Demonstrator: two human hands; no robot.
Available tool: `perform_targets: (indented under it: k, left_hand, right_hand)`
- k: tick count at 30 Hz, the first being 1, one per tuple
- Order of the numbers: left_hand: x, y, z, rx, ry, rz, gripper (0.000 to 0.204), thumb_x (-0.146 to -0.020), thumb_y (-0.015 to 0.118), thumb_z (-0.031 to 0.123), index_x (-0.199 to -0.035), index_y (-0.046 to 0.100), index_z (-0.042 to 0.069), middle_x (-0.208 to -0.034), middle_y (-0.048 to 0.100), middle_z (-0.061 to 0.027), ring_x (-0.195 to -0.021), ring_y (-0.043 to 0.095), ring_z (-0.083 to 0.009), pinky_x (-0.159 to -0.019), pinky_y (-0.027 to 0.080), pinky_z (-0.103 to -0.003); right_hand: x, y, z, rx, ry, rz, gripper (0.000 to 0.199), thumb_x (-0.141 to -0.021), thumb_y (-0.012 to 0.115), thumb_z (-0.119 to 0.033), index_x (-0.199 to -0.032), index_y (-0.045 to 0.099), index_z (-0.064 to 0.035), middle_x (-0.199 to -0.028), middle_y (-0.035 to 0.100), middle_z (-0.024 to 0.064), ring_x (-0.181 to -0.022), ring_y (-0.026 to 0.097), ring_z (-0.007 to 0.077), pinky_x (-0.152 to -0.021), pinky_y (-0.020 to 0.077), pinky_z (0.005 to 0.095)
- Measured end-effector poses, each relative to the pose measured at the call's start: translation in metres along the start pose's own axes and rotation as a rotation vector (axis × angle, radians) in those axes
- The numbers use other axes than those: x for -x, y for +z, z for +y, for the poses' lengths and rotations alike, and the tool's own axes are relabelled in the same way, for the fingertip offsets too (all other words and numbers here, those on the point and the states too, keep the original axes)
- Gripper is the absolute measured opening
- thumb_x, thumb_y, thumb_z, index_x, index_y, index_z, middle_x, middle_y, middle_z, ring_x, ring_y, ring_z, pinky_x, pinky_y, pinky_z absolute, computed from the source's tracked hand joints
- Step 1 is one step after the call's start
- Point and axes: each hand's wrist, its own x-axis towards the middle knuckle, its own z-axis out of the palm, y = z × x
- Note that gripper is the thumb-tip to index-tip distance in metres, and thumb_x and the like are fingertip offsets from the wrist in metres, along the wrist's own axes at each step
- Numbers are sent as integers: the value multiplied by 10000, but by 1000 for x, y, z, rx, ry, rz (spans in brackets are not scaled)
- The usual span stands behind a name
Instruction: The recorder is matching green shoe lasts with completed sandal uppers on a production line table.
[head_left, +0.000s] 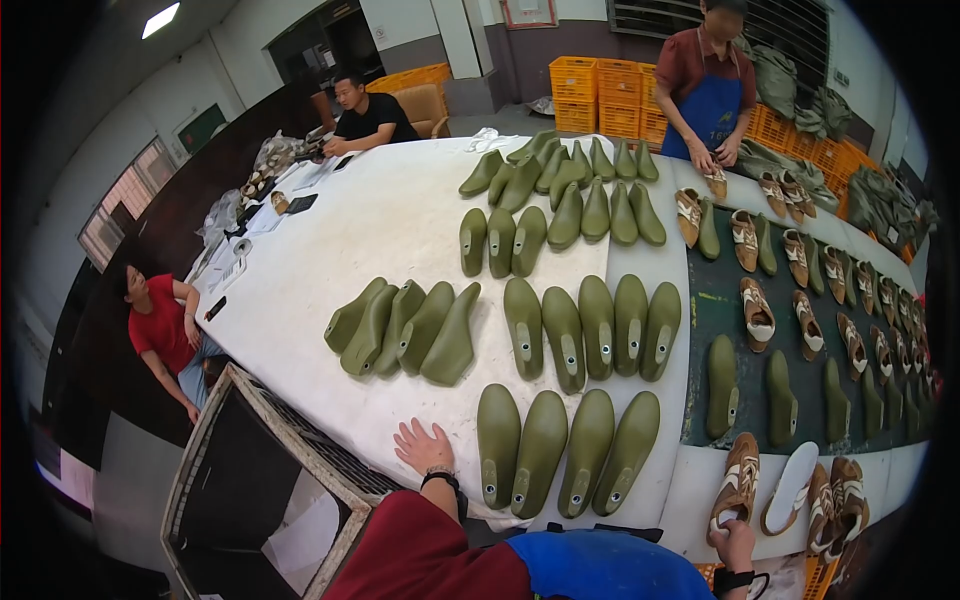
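Note:
My left hand (425,447) rests palm down on the white-covered table with its fingers spread, holding nothing. Just to its right lies a row of several green shoe lasts (540,450). At the lower right my right hand (735,546) grips the heel end of a brown sneaker (739,472) with pale stripes and laces. Its toe points away from me, and something white shows at its opening by my fingers. Beside it lies a white-soled shoe (790,488), sole up. More brown sneakers (848,500) stand farther right.
More green lasts (432,330) lie in groups across the table (330,250). A dark green belt (705,300) on the right carries sneakers and lasts. A worker in a blue apron (708,110) handles a shoe at the far side. A framed bin (225,450) stands at lower left.

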Motion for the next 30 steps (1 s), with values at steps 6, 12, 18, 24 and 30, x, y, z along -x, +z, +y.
perform_targets:
  k: [6,12,18,24,30]
  left_hand:
    - [1,0,-1,-16,11,20,512,-822,479,388,-1253,440,115,-1364,337,-131,-1272,266,-353,-1028,201,-511]
    - [7,-7,-2,-25,10,16,513,-824,479,386,-1255,440,110,-1363,340,-131,-1270,272,-352,-1026,207,-510]
    - [5,-2,7,-63,62,-21,509,-842,454,400,-1262,438,113,-1365,347,-131,-1270,280,-346,-1017,226,-512]
    - [-3,-10,-4,-152,23,-10,487,-866,423,418,-1265,423,138,-1343,371,-125,-1230,337,-352,-971,291,-525]
    - [1,-7,3,-145,60,-39,489,-865,422,430,-1262,420,143,-1343,371,-109,-1230,341,-342,-970,297,-512]
  right_hand:
    - [0,2,2,-15,-6,19,266,-573,710,-245,-735,654,-42,-739,597,185,-713,586,347,-663,465,416]
    - [0,2,7,-4,-2,-3,273,-571,710,-251,-746,659,-48,-741,600,176,-719,585,343,-657,466,415]
    - [12,2,10,32,40,-14,272,-583,707,-259,-768,668,-62,-739,607,167,-714,593,333,-664,475,405]
    - [-6,-13,-10,2,14,-77,275,-627,680,-293,-794,676,-75,-755,617,146,-733,598,313,-670,479,399]
    - [4,-29,-16,48,39,-84,220,-679,661,-275,-790,666,-85,-758,623,128,-721,606,303,-667,487,392]
